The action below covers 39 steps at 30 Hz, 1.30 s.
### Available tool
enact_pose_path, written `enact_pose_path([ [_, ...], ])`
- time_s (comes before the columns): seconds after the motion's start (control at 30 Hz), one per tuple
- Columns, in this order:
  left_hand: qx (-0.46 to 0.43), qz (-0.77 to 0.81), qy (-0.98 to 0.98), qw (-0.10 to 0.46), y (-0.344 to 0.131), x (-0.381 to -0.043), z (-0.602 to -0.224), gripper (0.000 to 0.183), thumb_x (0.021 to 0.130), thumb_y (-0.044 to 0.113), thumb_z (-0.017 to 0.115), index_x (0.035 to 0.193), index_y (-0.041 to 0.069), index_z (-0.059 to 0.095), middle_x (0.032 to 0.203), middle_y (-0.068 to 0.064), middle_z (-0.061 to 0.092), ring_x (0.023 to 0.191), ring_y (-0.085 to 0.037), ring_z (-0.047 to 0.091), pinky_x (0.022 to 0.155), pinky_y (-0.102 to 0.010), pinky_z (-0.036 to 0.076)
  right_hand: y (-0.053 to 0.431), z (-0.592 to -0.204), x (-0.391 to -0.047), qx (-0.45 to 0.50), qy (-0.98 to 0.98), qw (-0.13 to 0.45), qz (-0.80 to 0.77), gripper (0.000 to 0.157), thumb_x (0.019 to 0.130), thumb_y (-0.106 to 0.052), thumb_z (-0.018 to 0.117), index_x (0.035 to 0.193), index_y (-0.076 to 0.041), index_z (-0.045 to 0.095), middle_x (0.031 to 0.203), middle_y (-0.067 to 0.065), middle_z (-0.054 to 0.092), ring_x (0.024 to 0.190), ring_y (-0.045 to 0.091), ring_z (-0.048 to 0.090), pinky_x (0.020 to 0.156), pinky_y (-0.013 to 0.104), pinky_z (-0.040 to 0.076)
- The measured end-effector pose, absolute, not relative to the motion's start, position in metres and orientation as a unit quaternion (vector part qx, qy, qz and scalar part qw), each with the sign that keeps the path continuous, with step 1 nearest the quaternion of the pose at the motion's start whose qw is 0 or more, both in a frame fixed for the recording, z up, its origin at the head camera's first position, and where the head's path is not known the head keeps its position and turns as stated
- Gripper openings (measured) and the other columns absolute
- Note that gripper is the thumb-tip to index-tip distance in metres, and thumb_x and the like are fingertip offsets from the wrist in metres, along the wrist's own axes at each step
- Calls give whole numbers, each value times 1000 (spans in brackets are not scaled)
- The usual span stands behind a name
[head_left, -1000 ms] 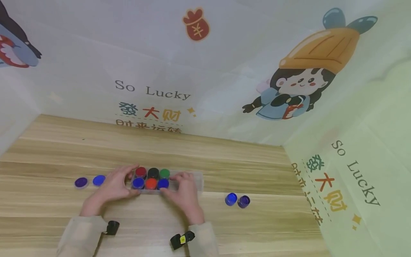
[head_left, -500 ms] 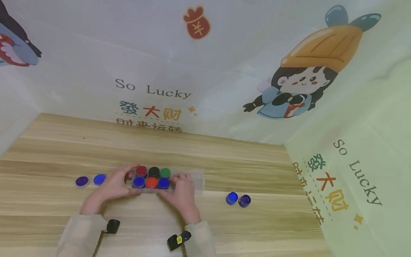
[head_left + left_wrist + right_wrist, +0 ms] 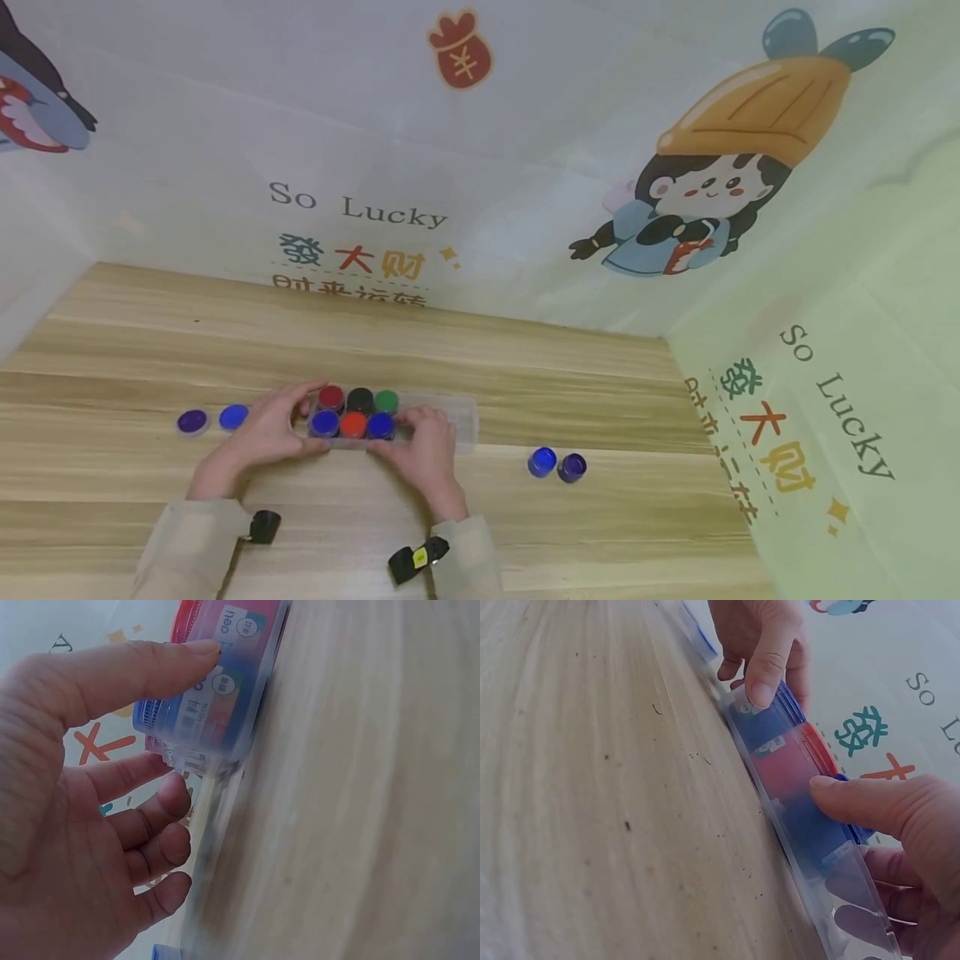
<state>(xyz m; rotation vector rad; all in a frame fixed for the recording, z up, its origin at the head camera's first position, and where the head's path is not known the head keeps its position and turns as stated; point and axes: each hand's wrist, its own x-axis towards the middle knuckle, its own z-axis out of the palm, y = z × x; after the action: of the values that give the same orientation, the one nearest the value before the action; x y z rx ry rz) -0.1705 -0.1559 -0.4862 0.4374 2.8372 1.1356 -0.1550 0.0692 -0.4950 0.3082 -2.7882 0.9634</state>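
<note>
A long clear plastic box (image 3: pixel 465 410) stands on the wooden table with capped paint jars in two rows at its left end. Red (image 3: pixel 331 397), black and green caps make up the back row; blue (image 3: pixel 325 423), orange-red (image 3: pixel 353 425) and blue (image 3: pixel 381 426) the front. My left hand (image 3: pixel 273 427) grips the box's left end, thumb on the front wall. At the rightmost jars, my right hand (image 3: pixel 426 450) has its thumb outside the front wall. Its fingers show through the clear plastic (image 3: pixel 840 877), inside the box, whose right part holds no jars.
Right of the box, an uncapped blue jar (image 3: pixel 542 462) and an uncapped dark purple jar (image 3: pixel 572 467) stand side by side. A purple cap (image 3: pixel 192 422) and a blue cap (image 3: pixel 233 417) lie to its left. A printed cloth (image 3: pixel 525 208) walls the table's back and sides.
My right hand has shifted slightly left, its thumb sliding along the box's front wall. The left hand keeps its grip, and the loose jars and caps stay put.
</note>
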Motion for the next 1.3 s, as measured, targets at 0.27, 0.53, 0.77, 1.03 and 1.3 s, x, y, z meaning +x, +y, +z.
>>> enact_pose_path([
  [0.27,139,371,918,29,-156,-170,-488,86,63,28,84,134,1,44,92,-5,52,86,-22,47,74,-41,37,70,-494,-154,98,-926,90,353,40,70,-39,81,96,-10,72,97,0,69,93,17,57,86,43,35],
  [0.53,143,373,916,25,-156,-170,-488,86,63,27,84,135,1,44,88,-4,50,80,-19,45,69,-35,35,71,-497,-155,110,-904,101,401,33,72,-27,80,97,-7,70,92,2,70,84,13,63,78,25,47],
  [0.77,145,351,925,10,-156,-168,-483,89,61,30,84,134,-3,44,91,-5,54,84,-23,49,74,-45,40,73,-498,-154,103,-855,116,495,28,71,-12,78,94,-2,65,82,4,66,69,9,59,61,18,48],
  [1.03,180,356,915,-62,-147,-165,-461,67,72,26,79,125,-4,52,90,-9,57,85,-27,52,75,-47,41,76,-479,-151,86,-799,164,572,27,70,0,76,92,3,61,77,10,61,64,13,57,55,21,51],
  [1.3,280,453,819,-214,-115,-164,-431,32,71,-3,73,102,0,67,78,0,57,71,-12,48,59,-25,41,78,-444,-146,85,-743,203,632,26,71,5,74,93,8,60,81,15,60,65,16,55,52,19,49],
])
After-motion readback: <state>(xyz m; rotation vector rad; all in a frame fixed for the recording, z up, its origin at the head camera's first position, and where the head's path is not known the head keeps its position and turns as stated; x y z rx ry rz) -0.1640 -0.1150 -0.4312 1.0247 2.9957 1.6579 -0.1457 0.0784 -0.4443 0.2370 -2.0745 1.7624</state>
